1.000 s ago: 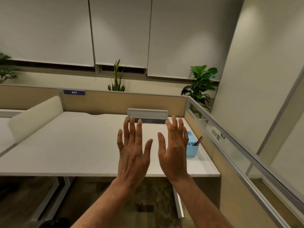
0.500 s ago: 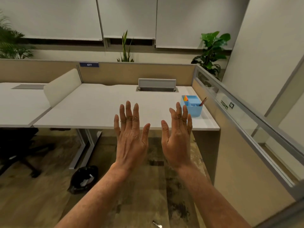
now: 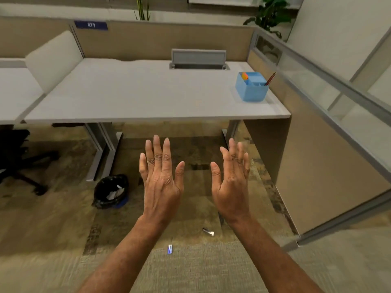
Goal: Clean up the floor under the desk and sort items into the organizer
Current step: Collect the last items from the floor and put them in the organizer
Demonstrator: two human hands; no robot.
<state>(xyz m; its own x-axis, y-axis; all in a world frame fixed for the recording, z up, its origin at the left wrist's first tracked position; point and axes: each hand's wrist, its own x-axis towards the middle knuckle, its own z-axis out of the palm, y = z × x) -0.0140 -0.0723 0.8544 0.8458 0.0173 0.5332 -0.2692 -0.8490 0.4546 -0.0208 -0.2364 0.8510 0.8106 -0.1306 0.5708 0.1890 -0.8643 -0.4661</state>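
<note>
Since the earlier frame the view has tipped down a lot, so the floor (image 3: 53,225) under the bench (image 3: 148,98) now fills the lower half and two bits of litter have come into sight that I could barely see before. Closest to me is a small blue-and-white item (image 3: 170,249) lying on the carpet between the forearms, and just beyond it to the right is a little silvery scrap (image 3: 208,232); too small and blurry for me to say what either is.

My left hand (image 3: 161,182) and right hand (image 3: 231,185) are both up in front of me, fingers spread, palms away, holding nothing and well apart from each other. They hover above the floor, nowhere near the litter.

The blue organizer (image 3: 250,87) sits at the far right corner of the bench, close to the partition, with an orange thing in one compartment and what look like pencils in another. A black-lined waste bin (image 3: 111,191) with some paper in it stands on the floor beside the bench's left leg, and an office chair base (image 3: 23,163) is off to the left.

So progress-wise, I'd say basically nothing is done yet: both floor bits need picking up and sorting.
</note>
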